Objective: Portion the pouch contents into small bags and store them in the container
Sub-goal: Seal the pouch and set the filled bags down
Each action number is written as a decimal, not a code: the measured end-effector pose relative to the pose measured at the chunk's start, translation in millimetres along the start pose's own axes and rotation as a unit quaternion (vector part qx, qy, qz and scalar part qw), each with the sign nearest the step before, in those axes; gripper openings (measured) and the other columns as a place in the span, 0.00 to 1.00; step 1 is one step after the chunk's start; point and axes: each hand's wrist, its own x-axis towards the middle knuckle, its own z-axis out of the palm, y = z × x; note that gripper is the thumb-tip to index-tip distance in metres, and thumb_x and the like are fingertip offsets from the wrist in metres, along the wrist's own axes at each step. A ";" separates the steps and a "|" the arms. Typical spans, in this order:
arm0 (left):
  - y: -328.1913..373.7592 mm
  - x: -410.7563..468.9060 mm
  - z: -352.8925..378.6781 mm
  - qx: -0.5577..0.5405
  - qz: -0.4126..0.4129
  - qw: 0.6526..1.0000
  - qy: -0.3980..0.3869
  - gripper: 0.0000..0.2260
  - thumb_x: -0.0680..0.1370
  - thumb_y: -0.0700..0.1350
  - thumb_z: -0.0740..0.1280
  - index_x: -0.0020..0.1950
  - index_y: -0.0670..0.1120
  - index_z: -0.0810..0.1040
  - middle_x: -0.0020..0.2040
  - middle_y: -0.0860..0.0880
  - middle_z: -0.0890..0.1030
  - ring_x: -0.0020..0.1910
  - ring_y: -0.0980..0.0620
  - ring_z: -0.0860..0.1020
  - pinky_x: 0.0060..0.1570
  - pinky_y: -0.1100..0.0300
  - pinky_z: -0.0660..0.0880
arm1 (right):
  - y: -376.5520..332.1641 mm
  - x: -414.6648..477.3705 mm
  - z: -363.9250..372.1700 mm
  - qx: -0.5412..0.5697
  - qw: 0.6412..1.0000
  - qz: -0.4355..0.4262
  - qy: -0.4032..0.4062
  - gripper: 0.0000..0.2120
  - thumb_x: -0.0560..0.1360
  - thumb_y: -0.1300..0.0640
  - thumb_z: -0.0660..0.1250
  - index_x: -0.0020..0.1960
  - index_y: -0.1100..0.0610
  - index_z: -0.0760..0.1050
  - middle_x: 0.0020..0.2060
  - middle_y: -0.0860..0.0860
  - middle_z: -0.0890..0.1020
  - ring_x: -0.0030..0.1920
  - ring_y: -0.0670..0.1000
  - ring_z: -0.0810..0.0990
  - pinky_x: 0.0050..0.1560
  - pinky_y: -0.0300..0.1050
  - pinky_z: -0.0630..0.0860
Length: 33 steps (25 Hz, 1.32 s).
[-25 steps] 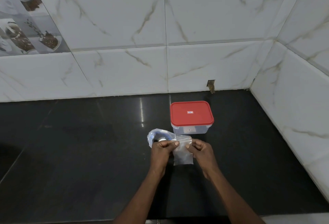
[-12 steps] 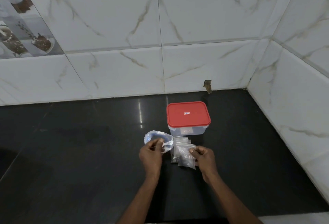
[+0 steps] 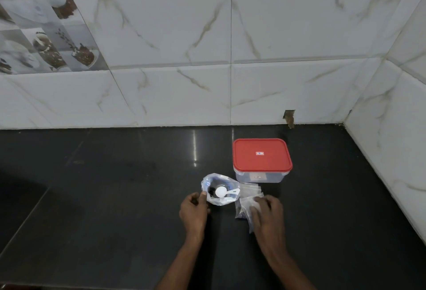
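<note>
White marble-veined wall tiles [image 3: 276, 24] rise behind and to the right of a glossy black countertop [image 3: 103, 220], meeting in the far right corner. Toward that corner, set apart from the wall, a clear plastic container [image 3: 260, 177] stands with its red lid [image 3: 261, 155] closed. Both forearms reach in from the bottom edge. The left hand [image 3: 193, 211] sits just left of the pouch [image 3: 224, 201], its fingers curled and its thumb tip pinching the pouch's left rim. The right hand [image 3: 268, 213] lies palm down on the stack of small bags [image 3: 247, 200], fingers close together and only lightly bent, pressing on the top bag; how the thumb sits is hard to tell. The pouch, clear with blue print, lies on the counter in front of the container's left corner, mouth open upward. The small bags, transparent and fanned out, lie right beside the pouch and in front of the container. A white scoop [image 3: 221, 191] rests inside the pouch.
</note>
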 end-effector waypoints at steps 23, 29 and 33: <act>31.7 38.1 7.8 0.156 0.046 0.984 -0.072 0.05 0.73 0.43 0.74 0.46 0.44 0.82 0.42 0.48 0.85 0.42 0.47 0.84 0.43 0.58 0.79 | 27.0 35.3 -52.7 0.234 0.883 0.403 0.058 0.03 0.73 0.68 0.68 0.42 0.65 0.79 0.37 0.61 0.83 0.30 0.55 0.82 0.31 0.43 0.78; 35.6 25.6 5.1 0.139 0.054 0.987 -0.064 0.09 0.73 0.39 0.71 0.36 0.50 0.78 0.35 0.49 0.83 0.38 0.44 0.84 0.43 0.51 0.82 | 46.6 43.5 -33.3 0.158 0.904 0.397 0.003 0.07 0.72 0.66 0.69 0.35 0.62 0.79 0.29 0.57 0.83 0.28 0.55 0.84 0.40 0.57 0.83; 36.2 14.5 7.6 0.154 0.100 0.981 -0.059 0.04 0.74 0.41 0.72 0.40 0.47 0.79 0.36 0.51 0.82 0.38 0.52 0.82 0.38 0.61 0.76 | 33.0 40.0 -38.0 0.031 0.958 0.283 -0.017 0.07 0.73 0.63 0.67 0.36 0.60 0.79 0.33 0.54 0.83 0.37 0.56 0.81 0.43 0.48 0.77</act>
